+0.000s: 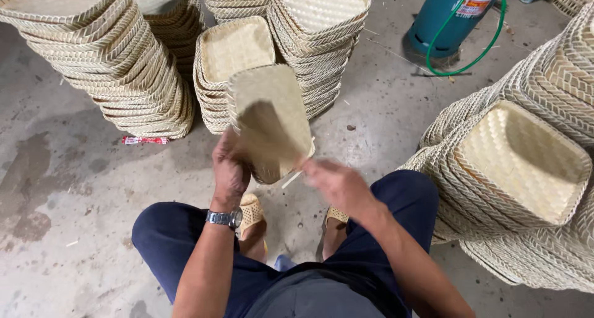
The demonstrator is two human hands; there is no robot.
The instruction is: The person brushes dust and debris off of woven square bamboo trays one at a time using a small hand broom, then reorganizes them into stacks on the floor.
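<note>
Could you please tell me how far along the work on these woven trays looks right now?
Done, apparently: tall stacks of woven trays stand on the concrete floor, more leaning at the right. In hand: the left hand holds one woven tray tilted up, while the right hand, blurred, is at its lower edge by a thin strip. What remains cannot be judged from this view.

Dark navy trousers [396, 200] are worn, with a silver metal wristwatch [224, 218] on the left wrist and tan woven sandals [252, 210] on the feet.
</note>
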